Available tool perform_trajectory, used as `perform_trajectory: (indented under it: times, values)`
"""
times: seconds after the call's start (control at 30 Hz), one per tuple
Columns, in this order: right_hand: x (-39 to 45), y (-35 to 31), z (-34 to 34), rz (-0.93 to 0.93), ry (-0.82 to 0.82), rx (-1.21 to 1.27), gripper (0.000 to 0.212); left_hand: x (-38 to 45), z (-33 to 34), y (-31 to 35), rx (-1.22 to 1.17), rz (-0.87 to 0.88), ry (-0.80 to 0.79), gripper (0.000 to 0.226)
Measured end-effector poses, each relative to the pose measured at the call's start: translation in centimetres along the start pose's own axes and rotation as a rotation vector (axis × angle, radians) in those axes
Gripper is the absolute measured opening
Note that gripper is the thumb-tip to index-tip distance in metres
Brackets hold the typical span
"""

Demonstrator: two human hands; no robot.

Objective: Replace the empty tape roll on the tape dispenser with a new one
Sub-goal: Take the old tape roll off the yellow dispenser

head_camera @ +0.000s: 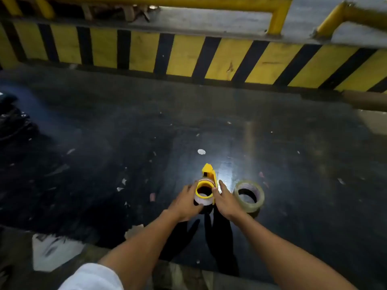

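A yellow tape dispenser (pixel 209 174) stands on the dark floor, low in the middle of the head view. On its yellow hub sits a thin, nearly bare roll core (pixel 202 198). My left hand (pixel 184 203) wraps around the core's left side. My right hand (pixel 225 200) presses against the dispenser's right side plate. A fuller roll of clear tape (pixel 250 196) lies flat on the floor just right of my right hand, touched by neither hand.
A yellow and black striped curb (pixel 188 57) runs across the far side, with yellow railings (pixel 278 15) above it. Paper scraps litter the floor, and a white sheet (pixel 54 252) lies at the near left. Black plastic (pixel 12 122) sits at the left edge.
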State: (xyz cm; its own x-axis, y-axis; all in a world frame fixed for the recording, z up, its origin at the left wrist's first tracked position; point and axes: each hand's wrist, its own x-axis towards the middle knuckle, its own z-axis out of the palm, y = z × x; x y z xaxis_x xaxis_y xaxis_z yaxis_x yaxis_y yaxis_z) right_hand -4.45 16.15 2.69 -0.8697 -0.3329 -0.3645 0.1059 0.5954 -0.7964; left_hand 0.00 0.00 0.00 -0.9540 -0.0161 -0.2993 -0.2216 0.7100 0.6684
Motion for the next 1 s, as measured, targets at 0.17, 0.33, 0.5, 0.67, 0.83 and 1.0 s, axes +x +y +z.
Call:
perform_trajectory:
  times: [0.17, 0.33, 0.5, 0.67, 0.83, 1.0]
  values:
    - [0.9, 0.5, 0.6, 0.064, 0.005, 0.11, 0.045, 1.8, 1.0, 0.5, -0.075, -0.088, -0.044, 0.114]
    - [1.8, 1.0, 1.2, 0.107, 0.045, 0.258, 0.035, 2.9, 1.8, 0.9, -0.048, -0.177, 0.038, 0.117]
    - [1.2, 1.4, 0.7, 0.128, 0.053, 0.402, 0.025, 1.5, 2.0, 0.5, -0.143, -0.086, 0.112, 0.081]
    - [0.2, 2.7, -0.1, -0.041, 0.0, 0.441, 0.03, 0.3, 0.9, 0.4, -0.166, 0.009, 0.105, 0.086]
    - [-0.7, 2.7, -0.9, -0.072, -0.119, 0.527, 0.064, -0.6, 0.0, 0.4, -0.088, 0.079, 0.046, 0.097]
    - [-1.6, 2.6, -1.6, -0.051, -0.192, 0.573, 0.069, -1.7, -0.5, 0.6, -0.099, 0.137, -0.006, 0.102]
